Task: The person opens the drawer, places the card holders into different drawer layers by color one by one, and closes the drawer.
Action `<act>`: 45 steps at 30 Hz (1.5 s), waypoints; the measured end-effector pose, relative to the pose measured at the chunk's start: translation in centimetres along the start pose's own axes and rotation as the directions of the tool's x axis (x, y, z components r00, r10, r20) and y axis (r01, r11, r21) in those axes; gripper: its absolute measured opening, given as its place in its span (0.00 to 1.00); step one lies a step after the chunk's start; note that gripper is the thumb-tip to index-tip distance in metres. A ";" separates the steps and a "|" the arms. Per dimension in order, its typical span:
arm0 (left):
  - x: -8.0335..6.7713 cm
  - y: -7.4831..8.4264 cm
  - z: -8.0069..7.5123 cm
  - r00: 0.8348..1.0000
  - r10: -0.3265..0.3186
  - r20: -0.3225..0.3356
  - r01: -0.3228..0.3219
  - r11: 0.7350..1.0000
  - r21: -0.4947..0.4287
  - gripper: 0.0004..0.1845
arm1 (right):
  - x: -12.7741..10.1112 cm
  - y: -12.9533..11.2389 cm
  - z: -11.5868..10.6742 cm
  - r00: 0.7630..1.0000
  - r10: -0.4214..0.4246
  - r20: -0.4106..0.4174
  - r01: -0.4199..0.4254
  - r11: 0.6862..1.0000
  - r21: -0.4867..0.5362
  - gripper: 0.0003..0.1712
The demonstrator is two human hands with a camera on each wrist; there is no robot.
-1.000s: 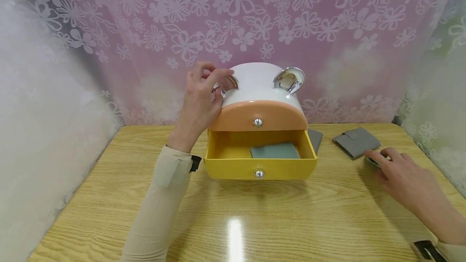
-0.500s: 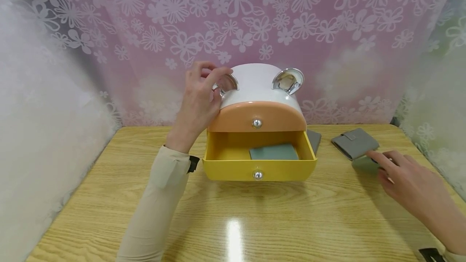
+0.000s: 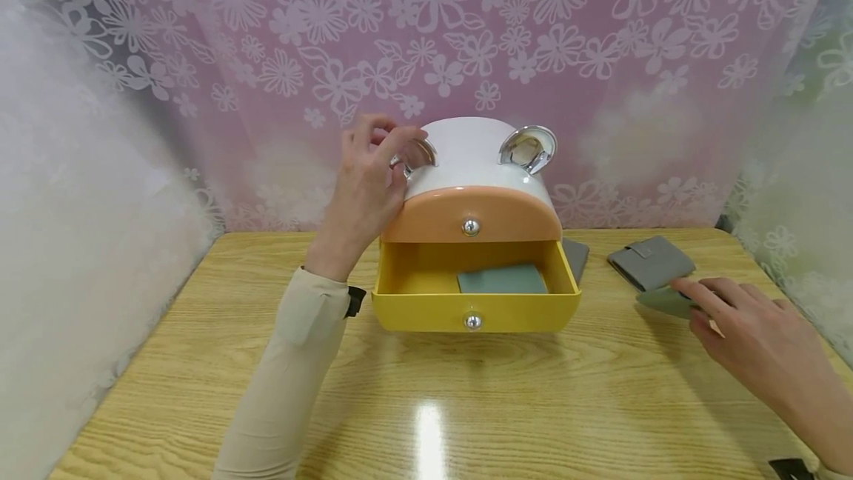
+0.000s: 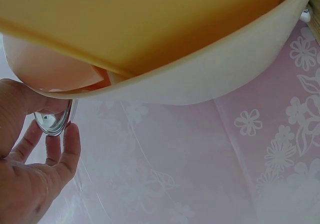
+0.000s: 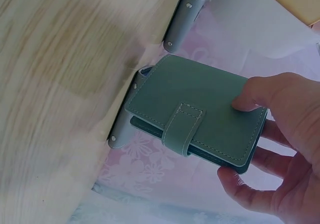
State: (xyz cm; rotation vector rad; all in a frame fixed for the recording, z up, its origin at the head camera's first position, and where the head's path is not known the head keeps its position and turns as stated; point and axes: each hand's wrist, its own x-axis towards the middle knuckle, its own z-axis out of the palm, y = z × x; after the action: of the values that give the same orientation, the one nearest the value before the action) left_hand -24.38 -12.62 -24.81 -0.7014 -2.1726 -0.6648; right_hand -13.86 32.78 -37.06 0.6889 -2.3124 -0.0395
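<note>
My left hand grips the left silver ear of a small white drawer box, thumb on one side and fingers on the other. The box's orange upper drawer is closed, while its yellow lower drawer is pulled out. A flat blue-green piece lies inside, towards the right. Off to the right, my right hand pinches a green card wallet by one end. In the right wrist view the wallet's strap is fastened, and its far end overlaps the grey wallets behind.
A grey strapped wallet lies on the wooden table just beyond my right hand. Another grey wallet lies by the box's right side, partly hidden. A floral curtain hangs close behind the box.
The green wallet in my right hand has turned, and its body now shows past the fingertips, where it was mostly hidden a second ago. My left hand and the drawers have stayed put.
</note>
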 end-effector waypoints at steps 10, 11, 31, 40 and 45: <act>0.0 -0.1 0.2 1.000 0.013 -0.002 -0.013 1.000 0.006 0.21 | 0.3 -0.2 0.0 1.000 -0.004 -0.012 0.004 1.000 0.010 0.45; 0.0 -0.2 0.2 1.000 0.018 -0.006 -0.018 1.000 0.004 0.21 | 0.3 -0.3 0.0 1.000 -0.006 -0.014 0.006 1.000 0.011 0.45; 0.0 -0.1 0.2 0.999 0.028 -0.022 -0.028 1.000 0.001 0.21 | 1.1 -0.8 -0.7 0.999 -0.019 -0.036 0.020 0.999 0.042 0.45; 0.0 -0.1 0.0 1.000 -0.005 0.000 0.005 1.000 0.008 0.20 | 1.9 -1.3 -1.5 0.996 -0.013 -0.089 0.016 0.999 0.042 0.42; 0.0 -0.1 0.0 1.000 -0.001 -0.005 0.001 1.000 0.012 0.20 | 2.4 -1.8 -2.1 0.988 -0.017 -0.151 0.026 0.998 0.057 0.38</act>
State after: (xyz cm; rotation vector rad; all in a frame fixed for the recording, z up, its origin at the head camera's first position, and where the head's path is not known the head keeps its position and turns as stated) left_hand -24.45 -12.67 -24.88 -0.6918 -2.1712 -0.6527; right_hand -13.14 30.43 -34.33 0.7218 -2.1692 0.0688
